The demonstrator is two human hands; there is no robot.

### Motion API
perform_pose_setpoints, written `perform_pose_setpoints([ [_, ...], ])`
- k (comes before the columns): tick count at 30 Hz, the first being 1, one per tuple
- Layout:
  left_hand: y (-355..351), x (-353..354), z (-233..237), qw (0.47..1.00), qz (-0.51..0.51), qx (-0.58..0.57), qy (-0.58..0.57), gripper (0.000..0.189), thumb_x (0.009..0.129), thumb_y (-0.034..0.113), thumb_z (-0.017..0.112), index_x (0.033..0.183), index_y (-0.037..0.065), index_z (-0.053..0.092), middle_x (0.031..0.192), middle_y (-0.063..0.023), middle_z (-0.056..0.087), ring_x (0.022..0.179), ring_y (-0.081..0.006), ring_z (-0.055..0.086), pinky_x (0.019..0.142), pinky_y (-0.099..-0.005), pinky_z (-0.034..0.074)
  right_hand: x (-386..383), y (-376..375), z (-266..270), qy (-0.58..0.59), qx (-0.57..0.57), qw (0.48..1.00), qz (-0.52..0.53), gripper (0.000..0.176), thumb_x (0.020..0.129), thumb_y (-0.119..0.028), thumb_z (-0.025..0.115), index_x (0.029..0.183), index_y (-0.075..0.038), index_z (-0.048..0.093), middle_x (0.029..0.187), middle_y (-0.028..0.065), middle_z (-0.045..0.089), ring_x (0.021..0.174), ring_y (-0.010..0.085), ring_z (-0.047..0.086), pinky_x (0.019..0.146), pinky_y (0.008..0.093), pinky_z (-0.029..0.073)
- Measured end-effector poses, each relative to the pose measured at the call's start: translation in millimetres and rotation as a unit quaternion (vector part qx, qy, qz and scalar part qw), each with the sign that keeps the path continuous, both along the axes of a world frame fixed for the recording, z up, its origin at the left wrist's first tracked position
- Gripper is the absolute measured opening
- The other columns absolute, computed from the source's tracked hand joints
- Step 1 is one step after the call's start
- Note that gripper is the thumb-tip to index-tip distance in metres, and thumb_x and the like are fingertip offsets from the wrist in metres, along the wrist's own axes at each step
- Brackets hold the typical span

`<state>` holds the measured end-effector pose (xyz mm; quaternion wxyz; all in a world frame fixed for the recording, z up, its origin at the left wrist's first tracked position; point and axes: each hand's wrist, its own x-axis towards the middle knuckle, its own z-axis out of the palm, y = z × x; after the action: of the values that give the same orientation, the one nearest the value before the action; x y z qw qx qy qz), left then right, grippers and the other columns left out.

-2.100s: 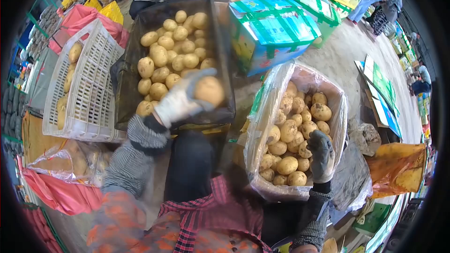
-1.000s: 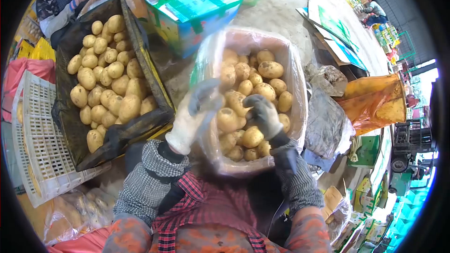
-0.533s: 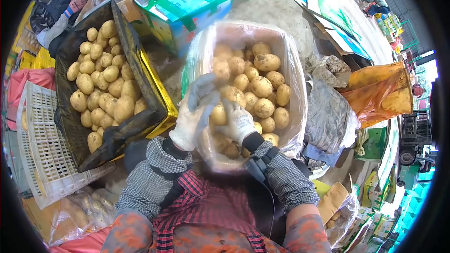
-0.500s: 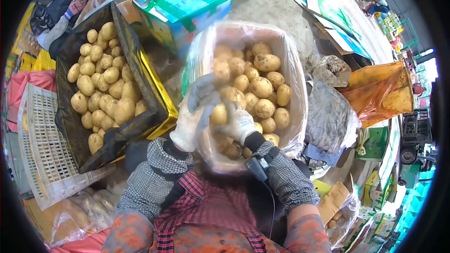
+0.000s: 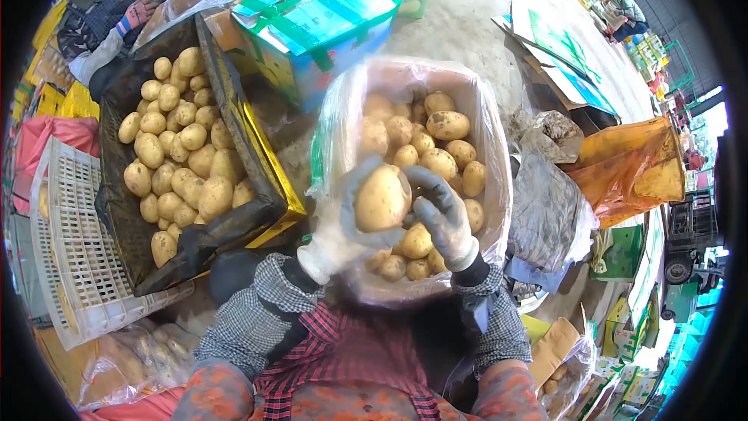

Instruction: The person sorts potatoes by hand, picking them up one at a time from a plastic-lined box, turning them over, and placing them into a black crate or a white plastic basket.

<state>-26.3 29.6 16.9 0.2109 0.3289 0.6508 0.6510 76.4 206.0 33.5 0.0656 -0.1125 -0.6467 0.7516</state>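
A large potato (image 5: pixel 382 197) rests in my left hand (image 5: pixel 343 226), whose gloved fingers and thumb wrap around its left side and underside. From the other side, my right hand (image 5: pixel 448 222), also gloved, curls its fingers against the potato's right edge. Both hands are above a box lined with clear plastic (image 5: pixel 495 210), which contains several more potatoes (image 5: pixel 438 162). The gloves are white at the palms and cuffs and grey over the fingers.
On the left, a black-lined crate (image 5: pixel 269 199) holds many potatoes, beside a white plastic basket (image 5: pixel 74 242). A taped blue carton (image 5: pixel 319 12) stands behind. Grey plastic sheeting (image 5: pixel 545 195) and an orange bag (image 5: pixel 631 171) lie right. A co-worker (image 5: pixel 101 8) sits at upper left.
Both hands have risen from among the potatoes in the box, with one large potato now held between them. My right hand has moved right and turned its fingers inward. The view has shifted slightly.
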Motion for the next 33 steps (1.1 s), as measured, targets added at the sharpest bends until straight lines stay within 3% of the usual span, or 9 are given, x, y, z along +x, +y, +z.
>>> perform_pose_setpoints([
  [3,3.7,9.8,-3.8,0.989,0.0,-0.035,0.141,0.102,0.066,0.011,0.09,0.15,0.005,0.034,0.145,-0.0115,0.045,0.133,-0.0217,0.045,0.112,-0.0367,0.04,-2.7,-9.0,10.9,0.044,0.257,0.964,-0.041,0.045,0.092,-0.008,0.06,0.137,-0.004,0.055,0.105,0.0113,0.063,0.097,0.0227,0.061,0.084,0.035,0.051],
  [6,3.7,12.4,-10.4,0.997,-0.08,-0.015,-0.012,0.102,0.066,0.012,0.09,0.151,0.005,0.033,0.146,-0.0106,0.044,0.134,-0.021,0.045,0.112,-0.0366,0.04,2.3,3.9,10.1,0.054,0.394,0.917,-0.004,0.036,0.092,-0.011,0.059,0.127,-0.006,0.062,0.099,0.016,0.06,0.093,0.0302,0.061,0.081,0.039,0.05],
  [10,7.4,21.3,-3.6,0.967,-0.124,0.078,-0.209,0.097,0.068,0.017,0.087,0.15,0.006,0.036,0.143,-0.0134,0.045,0.133,-0.0247,0.047,0.112,-0.0388,0.04,7.4,5.0,2.6,0.044,0.408,0.91,-0.062,0.03,0.094,-0.011,0.06,0.123,-0.008,0.065,0.094,0.0128,0.061,0.087,0.0268,0.062,0.079,0.0374,0.05],
  [13,8.4,21.3,5.6,0.921,-0.123,0.127,-0.348,0.093,0.07,0.015,0.086,0.149,0.005,0.038,0.141,-0.0109,0.047,0.133,-0.0225,0.046,0.112,-0.0381,0.039,3.4,3.4,4.0,0.028,0.077,0.994,-0.076,0.038,0.088,-0.011,0.069,0.126,-0.01,0.064,0.102,0.0094,0.061,0.093,0.0224,0.06,0.082,0.0347,0.049],
  [16,18.1,8.8,34.2,0.934,-0.176,0.167,-0.261,0.1,0.069,0.017,0.088,0.152,0.007,0.034,0.143,-0.0083,0.046,0.131,-0.0195,0.048,0.11,-0.0358,0.042,3.6,20.1,17.3,0.143,0.251,0.956,0.045,0.054,0.08,-0.009,0.078,0.131,-0.009,0.062,0.116,0.0073,0.058,0.103,0.02,0.056,0.088,0.0336,0.047],
  [22,1.3,13.7,4.0,0.98,-0.11,0.028,-0.163,0.089,0.076,0.027,0.084,0.15,0.007,0.038,0.138,-0.0081,0.05,0.127,-0.0196,0.051,0.108,-0.0363,0.044,5.4,15.5,9.3,0.124,0.186,0.971,0.088,0.053,0.077,-0.007,0.079,0.126,-0.008,0.058,0.118,0.008,0.052,0.105,0.0201,0.051,0.093,0.0344,0.045],
  [26,-2.6,8.2,7.9,0.953,-0.124,0.012,-0.275,0.075,0.084,0.022,0.078,0.147,0.005,0.04,0.134,-0.0087,0.053,0.123,-0.018,0.053,0.104,-0.0343,0.045,2.2,7.0,0.7,0.112,0.119,0.984,0.07,0.041,0.08,-0.008,0.077,0.116,-0.006,0.058,0.115,0.0071,0.051,0.101,0.0182,0.05,0.087,0.0334,0.045],
  [28,-0.9,10.8,5.8,0.945,-0.107,0.043,-0.307,0.067,0.087,0.013,0.075,0.145,0.002,0.042,0.131,-0.0095,0.056,0.118,-0.0164,0.055,0.1,-0.0319,0.048,-0.3,9.1,-16.4,0.079,0.179,0.979,0.064,0.041,0.081,-0.008,0.077,0.116,-0.006,0.056,0.113,0.0064,0.052,0.1,0.0173,0.05,0.086,0.0328,0.045],
  [33,3.7,13.7,-2.3,0.95,-0.067,0.074,-0.296,0.053,0.097,0.028,0.064,0.141,0.003,0.046,0.127,-0.0106,0.058,0.111,-0.018,0.06,0.096,-0.0293,0.049,1.9,6.1,-21.1,0.06,0.116,0.991,0.021,0.055,0.084,-0.01,0.075,0.133,-0.006,0.05,0.112,0.0052,0.055,0.104,0.0171,0.053,0.092,0.0314,0.046],
])
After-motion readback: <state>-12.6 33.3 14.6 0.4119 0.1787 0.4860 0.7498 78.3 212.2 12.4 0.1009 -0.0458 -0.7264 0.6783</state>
